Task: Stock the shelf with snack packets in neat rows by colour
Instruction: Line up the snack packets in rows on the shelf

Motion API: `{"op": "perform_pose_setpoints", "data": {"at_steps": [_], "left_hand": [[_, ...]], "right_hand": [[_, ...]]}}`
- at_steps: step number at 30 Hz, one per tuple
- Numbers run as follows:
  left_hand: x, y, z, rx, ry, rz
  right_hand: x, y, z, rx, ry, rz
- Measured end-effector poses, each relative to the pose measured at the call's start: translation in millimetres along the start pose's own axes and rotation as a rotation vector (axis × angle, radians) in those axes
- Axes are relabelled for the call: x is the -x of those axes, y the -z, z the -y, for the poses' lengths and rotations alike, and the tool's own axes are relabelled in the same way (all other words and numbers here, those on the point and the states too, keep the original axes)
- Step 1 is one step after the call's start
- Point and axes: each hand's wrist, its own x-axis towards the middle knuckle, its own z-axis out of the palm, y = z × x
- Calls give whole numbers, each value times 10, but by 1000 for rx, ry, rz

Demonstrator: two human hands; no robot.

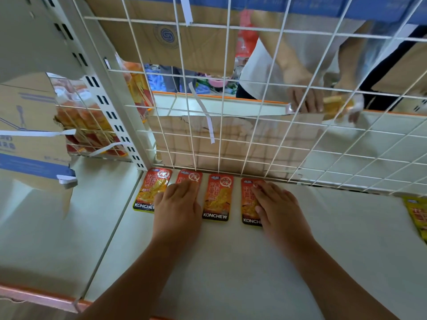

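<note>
- The white shelf (231,262) runs from its orange-trimmed front edge back under both forearms.
- The left hand (178,204) lies flat with its fingers straight, pressing on the second packet (188,177). It grips nothing.
- The right hand (277,206) rests loosely on the fourth packet (248,204), fingertips near its top edge and thumb lower down. It is laid on, not clenched.
- Risk: the flat pouches look slick on a smooth shelf, so a push from either palm could skew a packet or slide it into its neighbour. The left hand also reaches the edge of the first packet (151,192), so drawing it back could drag that one askew.
- The four orange-red packets lie face up in one row at the back of the shelf, tops close to the wire grid (220,135). They are glossy, with a black KONCHEW band at the bottom. The third packet (217,197) is uncovered. The gaps are roughly even, and the first packet tilts slightly.
- A yellow packet (418,215) lies well apart at the right edge. If it joined this row, the colour order would break.
- Beyond the grid are torn cardboard (231,139) and another person's hand (305,100), which holds a yellowish packet.
</note>
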Motion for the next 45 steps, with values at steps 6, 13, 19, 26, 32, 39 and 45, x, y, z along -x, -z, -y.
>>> {"op": "perform_pose_setpoints", "data": {"at_steps": [6, 13, 19, 26, 32, 39, 45], "left_hand": [[2, -4, 2, -3, 4, 5], [8, -4, -6, 34, 4, -34], [43, 60, -58, 65, -23, -123], [311, 383, -310, 66, 35, -135], [349, 968, -483, 84, 15, -191], [343, 2237, -644, 181, -168, -523], [819, 3514, -379, 259, -305, -793]], "right_hand": [[-8, -1, -1, -5, 3, -1], [-1, 18, 5, -43, 3, -3], [19, 73, 5, -215, -38, -50], [45, 242, 49, -476, -76, -111], [69, 833, 457, -567, 64, -273], [227, 2091, 1260, -657, 285, -501], [526, 2830, 2239, -657, 387, -646]]}}
